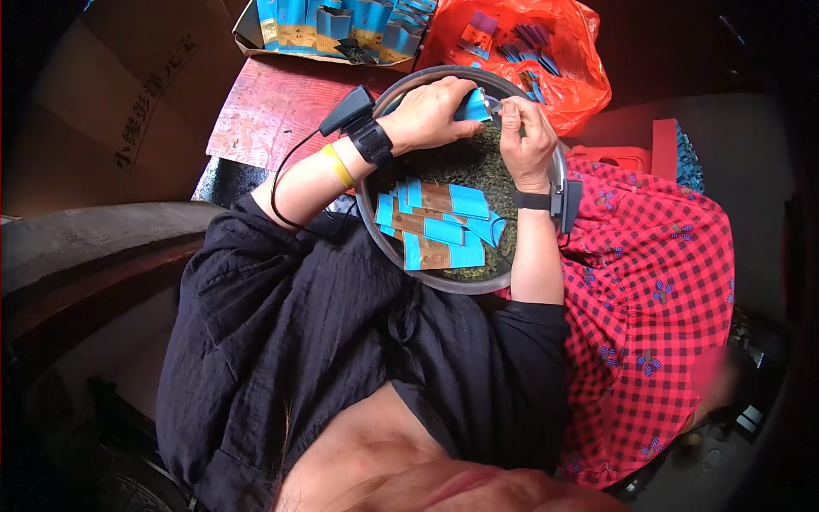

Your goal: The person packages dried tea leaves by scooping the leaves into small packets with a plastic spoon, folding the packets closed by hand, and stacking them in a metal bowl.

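Note:
My left hand (431, 113) is wrapped round a small blue packet (473, 106) above the far part of a round basin (369, 209). Close by on the right, my right hand (526, 141) has its fingers pinched at the packet's end, on something small that I cannot make out. Under both hands the basin holds dark green loose leaves (469, 162). Several flat blue and brown packets (444, 229) lie overlapping on the leaves in the near part of the basin.
A box (320, 58) of blue and gold packets stands at the back, beside a red plastic bag (580, 72) with more packets. A red board (264, 111) lies left of the basin. A person in a red checked garment (657, 282) is close on the right.

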### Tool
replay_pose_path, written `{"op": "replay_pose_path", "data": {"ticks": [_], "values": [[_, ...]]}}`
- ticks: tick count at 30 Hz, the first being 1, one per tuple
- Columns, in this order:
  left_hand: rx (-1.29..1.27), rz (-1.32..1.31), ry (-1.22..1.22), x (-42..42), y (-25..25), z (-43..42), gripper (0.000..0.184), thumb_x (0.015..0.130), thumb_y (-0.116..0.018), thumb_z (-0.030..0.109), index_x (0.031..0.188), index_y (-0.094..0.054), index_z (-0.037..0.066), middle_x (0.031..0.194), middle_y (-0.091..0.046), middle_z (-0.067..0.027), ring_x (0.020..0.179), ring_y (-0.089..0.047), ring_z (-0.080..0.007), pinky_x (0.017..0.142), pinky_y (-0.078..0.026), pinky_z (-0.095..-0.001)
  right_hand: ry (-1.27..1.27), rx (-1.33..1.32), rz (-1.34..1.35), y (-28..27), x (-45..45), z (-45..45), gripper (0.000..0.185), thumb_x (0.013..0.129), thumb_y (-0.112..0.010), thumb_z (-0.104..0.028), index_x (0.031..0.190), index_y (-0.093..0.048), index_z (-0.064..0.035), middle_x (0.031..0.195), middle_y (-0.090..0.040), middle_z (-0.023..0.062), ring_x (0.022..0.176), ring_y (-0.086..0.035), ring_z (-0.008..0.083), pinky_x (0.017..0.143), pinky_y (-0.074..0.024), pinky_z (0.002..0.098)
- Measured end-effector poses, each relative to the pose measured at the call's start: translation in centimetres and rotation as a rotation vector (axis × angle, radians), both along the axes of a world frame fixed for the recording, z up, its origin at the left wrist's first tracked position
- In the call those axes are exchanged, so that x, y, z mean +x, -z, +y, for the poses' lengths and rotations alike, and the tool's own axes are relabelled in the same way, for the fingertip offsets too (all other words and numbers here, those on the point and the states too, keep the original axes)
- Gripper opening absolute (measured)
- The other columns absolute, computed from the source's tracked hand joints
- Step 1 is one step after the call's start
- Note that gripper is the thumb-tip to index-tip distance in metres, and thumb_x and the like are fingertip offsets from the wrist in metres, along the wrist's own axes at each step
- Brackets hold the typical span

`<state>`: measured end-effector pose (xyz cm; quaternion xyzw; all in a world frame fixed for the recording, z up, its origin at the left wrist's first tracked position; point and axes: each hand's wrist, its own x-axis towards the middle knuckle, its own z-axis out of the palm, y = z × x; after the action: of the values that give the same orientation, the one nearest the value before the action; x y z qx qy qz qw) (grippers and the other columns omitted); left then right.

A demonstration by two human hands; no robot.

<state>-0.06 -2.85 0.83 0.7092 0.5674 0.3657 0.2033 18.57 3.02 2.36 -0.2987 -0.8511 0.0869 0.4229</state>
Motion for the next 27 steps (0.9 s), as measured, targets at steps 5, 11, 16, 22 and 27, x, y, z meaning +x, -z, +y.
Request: {"op": "replay_pose_path", "data": {"ticks": [5,11,16,22,27], "values": [[0.032,-0.013,-0.008,0.1,0.5,0.3,0.064,0.078,-0.073,0.033,0.128,-0.049,0.001,0.122,-0.057,-0.0227,0.114,-0.056,-0.0369,0.094,-0.046,-0.0419,0.070,0.113,0.116,-0.6,1.0,0.7,0.015,0.092,-0.060,-0.020,0.088,-0.061,-0.0056,0.075,-0.065,0.0105,0.069,-0.064,0.0304,0.062,-0.0494,0.0391],[0.090,-0.045,-0.011,0.0,0.3,0.2,0.062,0.077,-0.074,0.031,0.126,-0.051,0.001,0.119,-0.058,-0.0222,0.111,-0.057,-0.0369,0.092,-0.047,-0.0417,0.256,-0.211,-0.080,1.0,1.5,1.4,0.020,0.094,-0.056,-0.028,0.091,-0.062,-0.0083,0.075,-0.066,0.0166,0.071,-0.065,0.0365,0.061,-0.0500,0.0437],[0.087,-0.051,0.000,0.1,0.0,0.1,0.062,0.077,-0.074,0.031,0.126,-0.051,0.001,0.119,-0.058,-0.0221,0.111,-0.057,-0.0370,0.093,-0.047,-0.0419,0.024,-0.515,-0.316,4.4,-0.1,0.7,0.022,0.085,-0.060,-0.023,0.101,-0.063,-0.0082,0.090,-0.065,0.0245,0.092,-0.061,0.0438,0.076,-0.0500,0.0505],[0.077,-0.071,0.013,-0.1,-0.6,-0.3,0.063,0.078,-0.073,0.032,0.127,-0.049,0.000,0.122,-0.056,-0.0241,0.114,-0.055,-0.0381,0.095,-0.046,-0.0430,0.019,-0.471,-0.167,4.8,0.5,2.6,0.017,0.090,-0.056,-0.017,0.100,-0.063,-0.0045,0.081,-0.068,0.0184,0.078,-0.068,0.0352,0.067,-0.0517,0.0396],[0.029,-0.060,0.008,0.0,-0.5,-0.1,0.063,0.078,-0.073,0.031,0.127,-0.049,-0.001,0.123,-0.056,-0.0248,0.115,-0.054,-0.0381,0.096,-0.045,-0.0431,0.187,-0.582,0.289,1.3,2.4,2.7,0.026,0.099,-0.050,-0.024,0.092,-0.061,-0.0014,0.072,-0.063,0.0030,0.065,-0.059,0.0085,0.061,-0.0481,0.0233]]}}
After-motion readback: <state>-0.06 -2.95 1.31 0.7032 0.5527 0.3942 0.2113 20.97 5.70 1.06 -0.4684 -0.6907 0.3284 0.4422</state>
